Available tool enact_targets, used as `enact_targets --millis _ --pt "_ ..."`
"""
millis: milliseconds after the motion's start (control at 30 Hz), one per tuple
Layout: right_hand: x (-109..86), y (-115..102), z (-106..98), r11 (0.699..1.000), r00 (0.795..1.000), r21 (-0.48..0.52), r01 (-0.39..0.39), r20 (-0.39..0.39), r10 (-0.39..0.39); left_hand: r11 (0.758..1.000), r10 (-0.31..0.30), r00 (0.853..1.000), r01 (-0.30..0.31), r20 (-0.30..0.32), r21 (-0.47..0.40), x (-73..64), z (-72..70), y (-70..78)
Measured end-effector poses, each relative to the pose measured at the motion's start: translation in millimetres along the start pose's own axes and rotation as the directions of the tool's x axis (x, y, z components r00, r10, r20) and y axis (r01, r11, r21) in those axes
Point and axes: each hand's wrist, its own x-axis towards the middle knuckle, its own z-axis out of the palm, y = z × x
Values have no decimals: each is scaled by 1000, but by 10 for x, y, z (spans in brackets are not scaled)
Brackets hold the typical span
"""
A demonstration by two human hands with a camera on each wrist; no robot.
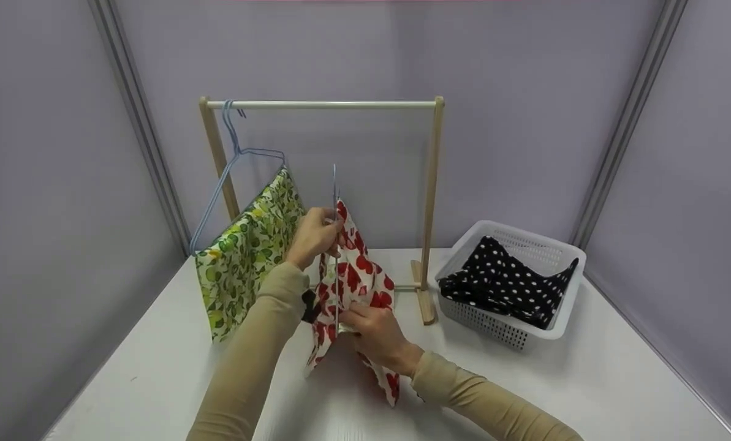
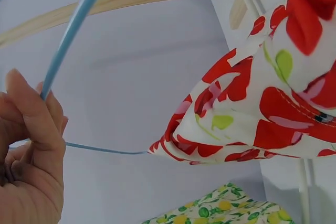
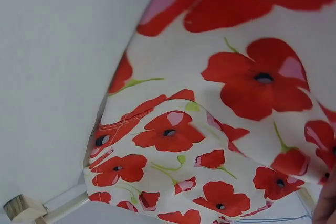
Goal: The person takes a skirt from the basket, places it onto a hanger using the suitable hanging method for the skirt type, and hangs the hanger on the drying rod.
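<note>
A white cloth printed with red flowers (image 1: 365, 269) hangs on a blue wire hanger (image 2: 73, 35) in front of the rack. My left hand (image 1: 314, 237) pinches the hanger just below its hook, seen also in the left wrist view. Lower down, my right hand (image 1: 378, 335) grips the cloth at the near end of the hanger; its fingertips are partly hidden by fabric. In the right wrist view the flowered fabric fills most of the picture, with only a bit of the right hand (image 3: 327, 205) at the edge. The hook stands off the bar.
A rack with a white bar (image 1: 340, 105) and wooden posts stands behind. At its left end, blue hangers (image 1: 211, 205) carry a green-and-yellow patterned cloth (image 1: 249, 257). On the right, a white basket (image 1: 570, 309) holds a black polka-dot cloth (image 1: 512, 285). Grey panels enclose the white table (image 1: 114, 392).
</note>
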Motion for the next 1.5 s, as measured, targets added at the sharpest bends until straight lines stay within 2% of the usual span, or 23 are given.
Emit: enact_targets --millis 67,167,233,333,433,567,667,700,767,900,1000,1067,1133,1300,1367,1500 --pt "-20 10 11 999 999 3 36 2 -36 1000 3 1000 -3 5 20 -9 -6 5" --pt "-58 27 -9 992 997 124 31 66 -39 1000 8 1000 -8 24 22 -21 -21 12" --pt "-71 33 -37 970 992 244 -25 128 -7 1000 9 999 -9 32 19 -23 -30 8" --pt "-55 17 -78 915 974 374 -148 216 69 1000 3 1000 -3 27 24 -21 -34 0" --pt "-1 -34 -94 858 948 434 -275 272 166 999 -3 1000 3 -2 49 -17 -15 -2" --pt "64 -105 -85 818 930 457 -349 274 243 990 8 998 0 -56 143 -4 9 3" --pt "85 -135 -72 830 939 446 -334 232 253 969 33 993 -4 -113 247 -9 21 26" --pt "92 -139 -66 834 941 441 -332 210 264 954 49 990 -8 -129 299 -19 32 37" --pt "103 -130 -40 848 949 425 -316 160 273 917 77 986 -12 -147 398 -60 68 51" --pt "131 -87 16 873 962 407 -271 87 258 816 149 976 -33 -156 577 -189 159 15" --pt "154 -54 46 888 969 391 -243 49 243 791 196 967 -58 -162 610 -285 198 -58" --pt "172 -37 59 900 971 372 -229 27 236 789 231 959 -85 -166 608 -335 199 -108" --pt "191 -30 66 914 974 345 -214 10 224 801 262 949 -115 -172 588 -378 190 -155" --pt "251 -55 79 927 977 314 -207 18 212 854 288 931 -144 -225 500 -451 165 -262" --pt "285 -75 87 922 975 319 -221 34 222 859 304 917 -147 -258 490 -462 167 -313" --pt "361 -121 101 909 970 339 -244 95 225 843 362 876 -162 -319 513 -447 185 -432"
